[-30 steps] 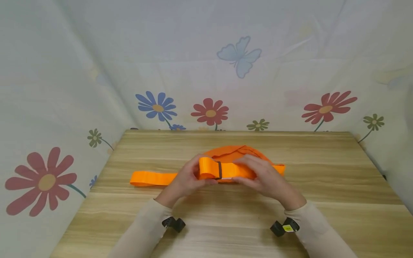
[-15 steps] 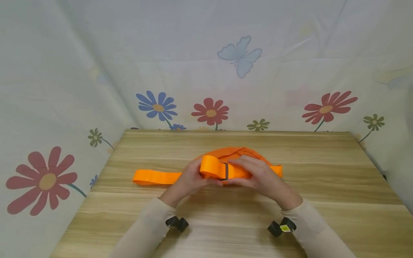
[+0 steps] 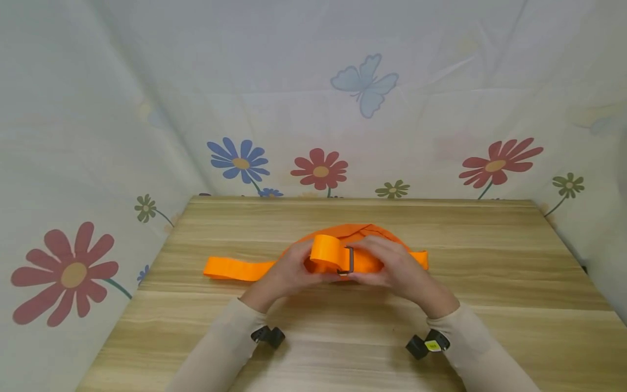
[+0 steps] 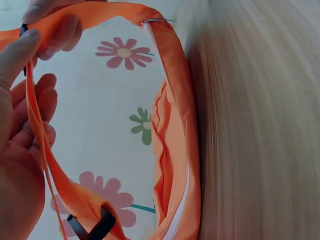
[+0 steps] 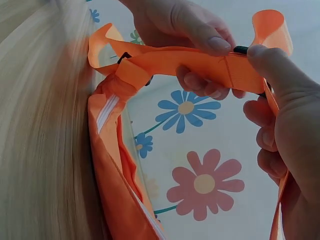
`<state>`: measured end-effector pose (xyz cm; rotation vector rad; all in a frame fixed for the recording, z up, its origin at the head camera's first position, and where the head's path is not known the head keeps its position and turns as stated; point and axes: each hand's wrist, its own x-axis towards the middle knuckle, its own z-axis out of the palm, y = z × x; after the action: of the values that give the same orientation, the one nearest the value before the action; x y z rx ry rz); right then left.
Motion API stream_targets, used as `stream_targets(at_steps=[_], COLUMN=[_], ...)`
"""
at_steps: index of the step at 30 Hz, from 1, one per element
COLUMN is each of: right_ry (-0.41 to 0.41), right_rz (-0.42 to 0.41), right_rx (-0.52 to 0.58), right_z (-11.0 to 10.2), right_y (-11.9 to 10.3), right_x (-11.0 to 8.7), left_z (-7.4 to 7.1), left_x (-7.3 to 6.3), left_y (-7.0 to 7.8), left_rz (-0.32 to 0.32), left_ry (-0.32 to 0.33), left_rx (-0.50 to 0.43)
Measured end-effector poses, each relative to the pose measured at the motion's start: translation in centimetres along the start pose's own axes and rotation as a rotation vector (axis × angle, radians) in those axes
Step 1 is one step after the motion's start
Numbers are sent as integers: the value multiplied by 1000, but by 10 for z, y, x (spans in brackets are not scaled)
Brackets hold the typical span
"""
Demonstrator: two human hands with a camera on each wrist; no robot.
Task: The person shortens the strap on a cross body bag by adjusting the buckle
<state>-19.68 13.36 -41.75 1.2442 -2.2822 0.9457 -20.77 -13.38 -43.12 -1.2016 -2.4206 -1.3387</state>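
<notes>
A person's two hands work a black slide buckle (image 3: 350, 260) on an orange webbing strap (image 3: 364, 262) above a wood-grain counter (image 3: 338, 348). The left hand (image 3: 291, 267) pinches the strap on one side of the buckle, its thumb on one face and its fingers against the other, as the right-wrist view shows. The right hand (image 3: 399, 268) grips the strap on the opposite side, thumb tip just beside the buckle and fingers curled beneath. A raised loop (image 3: 325, 250) of the webbing stands up left of the buckle, next to the left thumb and forefinger. Just beyond the hands, an orange waist bag (image 4: 175, 135) with a white zipper (image 4: 177, 212) rests on the counter, partly hidden by the fingers; a black clip (image 4: 92, 225) sits near its left end. Farther left, a second loop (image 3: 237, 269) lies on the wood. Pale sleeves (image 3: 217, 343) cover both forearms, and a flower-printed cloth (image 3: 416, 125) hangs behind.
</notes>
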Motion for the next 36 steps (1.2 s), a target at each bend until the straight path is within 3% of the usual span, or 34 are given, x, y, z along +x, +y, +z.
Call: stream_targets(at_steps=[21,30,36], right_ry=[-13,6,-2], right_rz=[-12,-14,26], right_rx=[4,-19,-62], right_z=[0,1,-2], right_y=[2,3,4], right_x=[-1,-3,-5], left_z=[-3,-11,-25], left_x=[-3,-8,-20], left_y=[-2,6,2], left_rz=[7,-109,-116], left_ry=[-30,-68,-66], left_rx=[82,155,196])
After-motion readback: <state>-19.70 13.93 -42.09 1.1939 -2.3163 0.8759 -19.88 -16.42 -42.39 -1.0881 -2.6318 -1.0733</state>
